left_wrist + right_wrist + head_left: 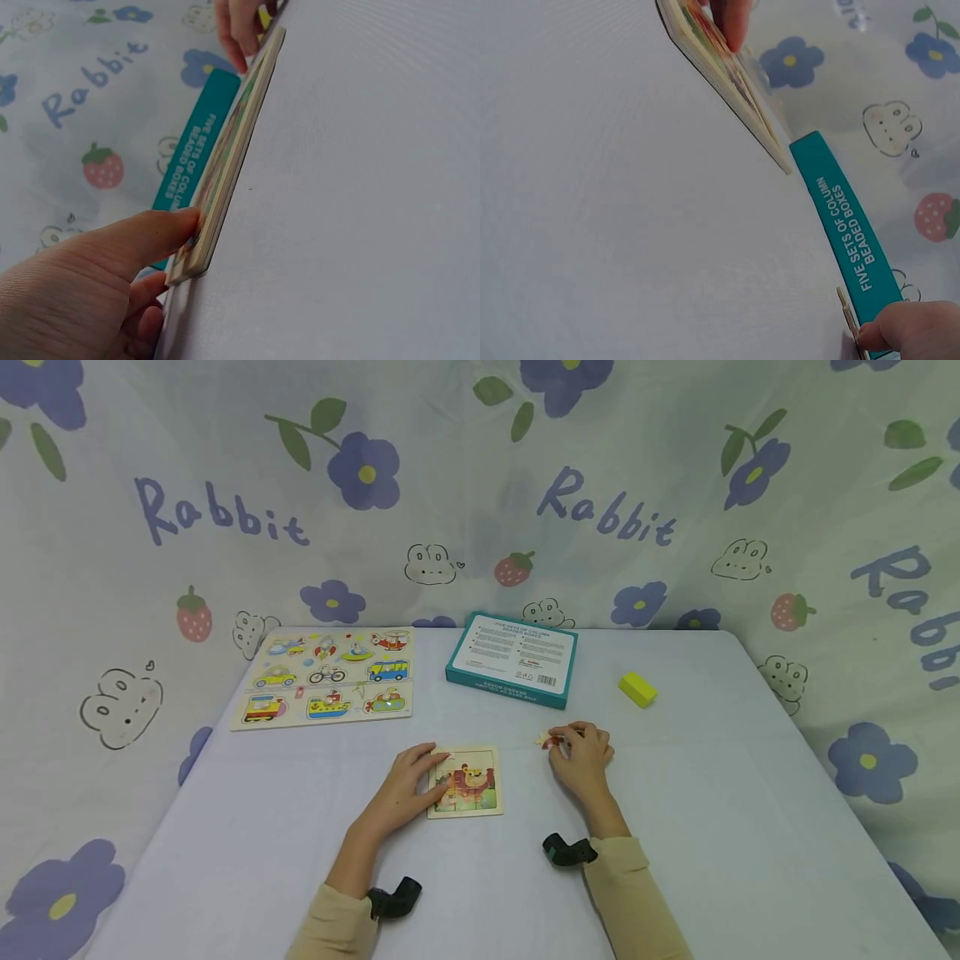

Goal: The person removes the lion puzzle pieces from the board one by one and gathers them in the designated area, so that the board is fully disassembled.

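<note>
A small square wooden jigsaw puzzle [472,783] with a bear picture lies flat near the middle of the table. My left hand [408,783] holds it at its left side; in the left wrist view the thumb [161,232] lies over its corner and other fingers curl beside the edge. To the right of the puzzle, my right hand [581,760] pinches a small red and cream puzzle piece [549,742]. The right wrist view shows this piece [848,316] edge-on under the thumb [915,330]. The fingers mostly cover it in the head view.
Behind the hands lies a teal box [513,660] with printed text. A wooden vehicle puzzle board [345,681] is at the back left, and a yellow block [637,690] at the back right. A printed cloth hangs behind the white table [750,827].
</note>
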Available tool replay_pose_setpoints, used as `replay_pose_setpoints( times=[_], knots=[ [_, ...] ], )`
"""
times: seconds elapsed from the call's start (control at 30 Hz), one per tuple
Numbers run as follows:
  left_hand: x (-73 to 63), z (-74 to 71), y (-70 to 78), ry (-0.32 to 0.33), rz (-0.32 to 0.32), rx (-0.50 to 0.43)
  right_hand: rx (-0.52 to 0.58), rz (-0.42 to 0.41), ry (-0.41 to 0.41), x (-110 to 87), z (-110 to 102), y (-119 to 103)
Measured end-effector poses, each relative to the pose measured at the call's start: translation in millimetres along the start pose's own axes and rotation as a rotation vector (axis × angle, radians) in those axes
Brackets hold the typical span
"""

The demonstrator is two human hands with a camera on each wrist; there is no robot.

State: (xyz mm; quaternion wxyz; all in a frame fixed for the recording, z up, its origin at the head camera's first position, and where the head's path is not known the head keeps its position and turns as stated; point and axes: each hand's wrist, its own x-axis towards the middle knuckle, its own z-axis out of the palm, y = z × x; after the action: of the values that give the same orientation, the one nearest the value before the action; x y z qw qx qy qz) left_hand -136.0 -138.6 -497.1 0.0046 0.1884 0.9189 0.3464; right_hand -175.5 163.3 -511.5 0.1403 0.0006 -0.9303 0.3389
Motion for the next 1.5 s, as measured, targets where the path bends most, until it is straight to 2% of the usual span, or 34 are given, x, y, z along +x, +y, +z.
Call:
replay_pose_setpoints(
  times=[0.67,0.83,0.93,1.17,1.37,1.5],
  knots=[
    [-0.3,1.6,-2.5,-0.004,0.004,-0.003,0.037,0.023,0.065,-1.7,0,-5],
    [0.1,0.9,-1.6,-0.007,-0.007,-0.008,0.019,-0.01,0.076,-2.8,1,-8],
    [0.4,0.2,-1.0,-0.005,-0.012,-0.012,0.049,-0.04,0.071,-4.3,3,-12],
    [0.4,0.0,-1.9,-0.002,-0.016,-0.006,0.177,-0.103,-0.021,-13.2,15,-34],
    [0.5,0.9,-2.9,0.001,-0.015,-0.01,0.239,-0.212,-0.145,-24.2,26,-54],
    [0.6,1.1,-2.4,0.008,-0.015,-0.01,0.263,-0.303,-0.189,-30.3,34,-64]
  ],
)
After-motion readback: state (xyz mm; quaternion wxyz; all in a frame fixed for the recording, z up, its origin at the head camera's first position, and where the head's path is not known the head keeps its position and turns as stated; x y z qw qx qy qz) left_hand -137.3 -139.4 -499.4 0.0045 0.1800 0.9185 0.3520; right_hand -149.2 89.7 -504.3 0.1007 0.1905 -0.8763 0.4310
